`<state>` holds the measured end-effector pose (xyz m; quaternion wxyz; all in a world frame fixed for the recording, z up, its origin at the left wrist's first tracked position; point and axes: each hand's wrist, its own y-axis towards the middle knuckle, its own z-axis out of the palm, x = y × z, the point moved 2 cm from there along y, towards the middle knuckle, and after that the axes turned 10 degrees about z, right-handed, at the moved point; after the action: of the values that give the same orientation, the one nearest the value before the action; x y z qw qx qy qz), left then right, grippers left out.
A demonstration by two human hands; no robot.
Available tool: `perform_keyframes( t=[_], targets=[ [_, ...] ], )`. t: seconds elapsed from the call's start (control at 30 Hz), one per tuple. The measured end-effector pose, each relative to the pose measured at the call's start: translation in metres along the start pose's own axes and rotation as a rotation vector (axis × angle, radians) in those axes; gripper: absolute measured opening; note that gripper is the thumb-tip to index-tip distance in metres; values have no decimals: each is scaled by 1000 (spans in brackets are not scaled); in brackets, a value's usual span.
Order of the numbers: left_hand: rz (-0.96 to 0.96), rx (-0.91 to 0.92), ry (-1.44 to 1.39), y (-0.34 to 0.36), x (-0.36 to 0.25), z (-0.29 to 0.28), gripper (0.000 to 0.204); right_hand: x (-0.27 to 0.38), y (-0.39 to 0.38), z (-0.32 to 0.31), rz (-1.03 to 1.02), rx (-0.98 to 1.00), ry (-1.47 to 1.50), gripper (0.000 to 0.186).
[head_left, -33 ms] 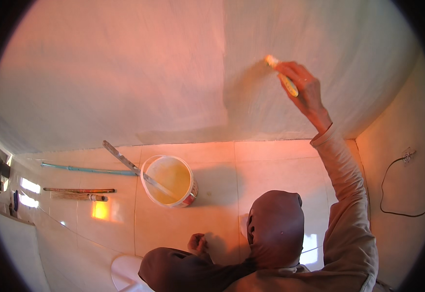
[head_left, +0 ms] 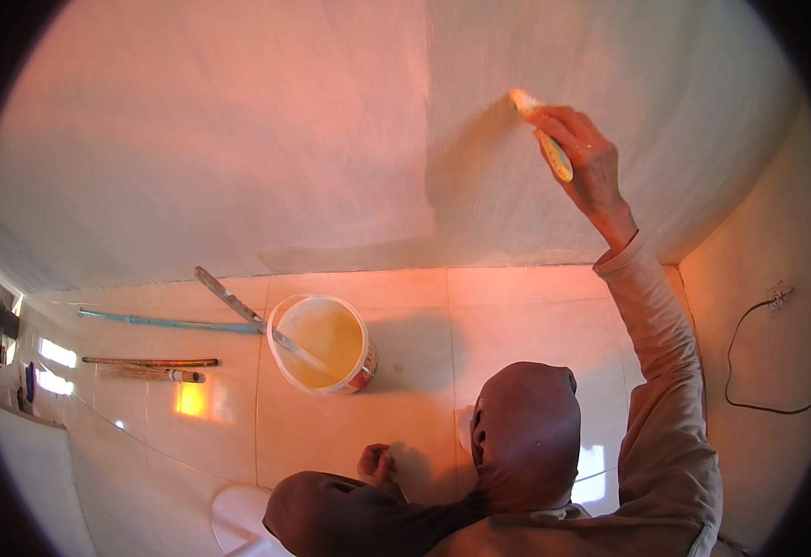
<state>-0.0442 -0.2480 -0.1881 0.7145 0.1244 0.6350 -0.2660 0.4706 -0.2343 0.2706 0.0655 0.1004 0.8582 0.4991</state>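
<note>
A paintbrush (head_left: 554, 156) with a pale yellow handle is gripped in my right hand (head_left: 594, 167). Its bristle end points up and to the left, against or very close to the wall (head_left: 350, 121), and casts a shadow there. A straight vertical edge left of the brush divides a lighter painted area from a greyer one. Low beside my bent left knee (head_left: 322, 511) is my left hand (head_left: 377, 461), fingers curled in and holding nothing that I can see. A white bucket (head_left: 366, 348) of yellowish liquid stands on the floor, with a long flat stick (head_left: 229, 297) leaning in it.
Left of the bucket, a bluish pole (head_left: 164, 323) and some thin sticks (head_left: 150, 362) lie on the tiled floor (head_left: 331, 432). Something white and rounded (head_left: 238, 515) sits beside my left knee. On the right-hand wall a dark cable (head_left: 728, 367) hangs from a socket (head_left: 777, 299).
My right hand and the paintbrush have shifted slightly up along the wall. The left hand and the bucket hold their places.
</note>
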Motion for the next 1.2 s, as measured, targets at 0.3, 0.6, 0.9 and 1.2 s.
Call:
perform_keyframes(
  t=[0.3, 0.6, 0.9, 1.2],
  targets=[
    [-29, 5, 47, 1, -13, 2, 23, 10, -81, 51, -146, 74, -169, 31],
    [-4, 4, 23, 2, -13, 0, 23, 10, -126, 82, 47, 587, 2, 42],
    [8, -15, 42, 0, -11, 0, 21, 9, 33, -2, -186, -45, -70, 45],
    [-21, -36, -1, 0, 13, -6, 20, 30, -150, 106, -85, 221, -89, 27]
  ],
)
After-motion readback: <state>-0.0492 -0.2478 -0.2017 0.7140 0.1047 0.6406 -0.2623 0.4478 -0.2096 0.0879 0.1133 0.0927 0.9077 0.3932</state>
